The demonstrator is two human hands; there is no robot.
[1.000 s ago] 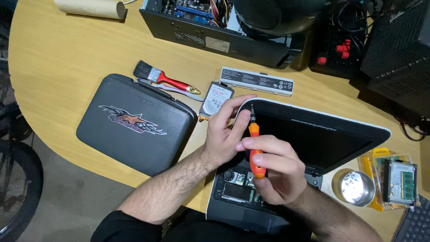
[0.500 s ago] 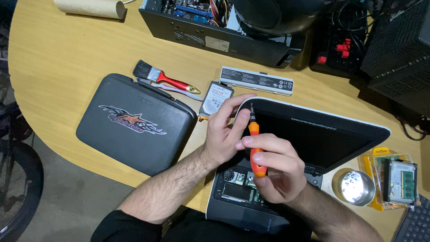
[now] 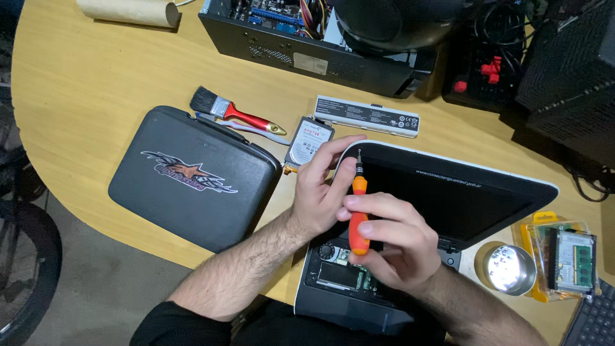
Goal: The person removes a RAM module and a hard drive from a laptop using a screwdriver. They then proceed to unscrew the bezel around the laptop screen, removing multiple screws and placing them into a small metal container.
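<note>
The screwdriver (image 3: 358,214) is small, with an orange handle and a thin dark metal shaft ending near the upper left corner of the laptop (image 3: 448,205). It stands nearly upright in the view, tip away from the person, over the laptop's dark underside. The right hand (image 3: 391,247) has its fingers curled tight around the orange handle. The left hand (image 3: 320,189) rests against the laptop's edge, its thumb and forefinger pinched close by the shaft just below the tip (whether they actually touch the metal, I cannot tell).

The laptop lies bottom up, with an open bay near the person showing small boards and a round black part. Just left of the hands a hard drive (image 3: 309,141) lies flat, and beyond it a long white battery pack (image 3: 367,116). A paintbrush (image 3: 232,113) with black bristles and a red handle sits above a dark zipped case (image 3: 192,179).

All of it rests on a pale wooden table (image 3: 83,90) with a rounded edge. An open computer chassis (image 3: 307,45) stands at the far side, a cardboard tube (image 3: 128,11) near the far left. A round metal tin (image 3: 507,268) and yellow packs holding memory modules (image 3: 567,259) lie to the right. Grey floor shows below the table's edge.
</note>
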